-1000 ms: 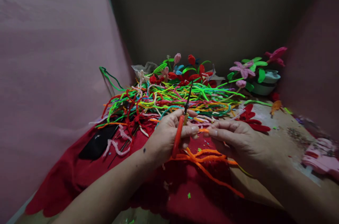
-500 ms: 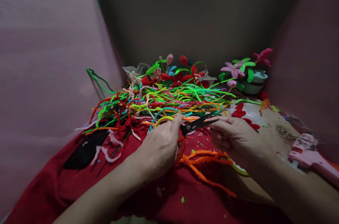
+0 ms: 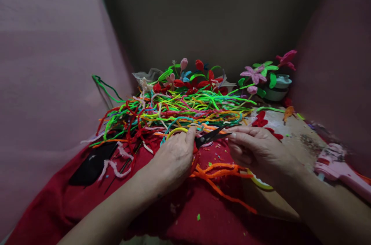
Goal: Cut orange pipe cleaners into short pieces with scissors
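My left hand [image 3: 175, 156] is closed around the red handles of a pair of scissors [image 3: 210, 136]. Its black blades are slightly apart and point right, toward my other hand. With thumb and fingers pinched at the blade tips, my right hand [image 3: 252, 144] holds an orange pipe cleaner [image 3: 213, 127], which runs leftward behind the blades; its held end is mostly hidden. Below the hands, several longer orange pipe cleaners [image 3: 223, 191] lie on the red cloth [image 3: 174, 214]. Small fluff clippings are scattered nearby.
A heap of colourful pipe cleaners [image 3: 185, 106] spreads behind my hands, with fuzzy flowers [image 3: 208, 79] beyond. A pale teal pot [image 3: 278, 88] stands back right. A pink glue gun [image 3: 337, 167] lies right, a dark flat object [image 3: 92, 164] left. Walls rise on both sides.
The scissors have shifted slightly left with my left hand. My right hand stays pinched near the blade tips. The whole view has drifted a little.
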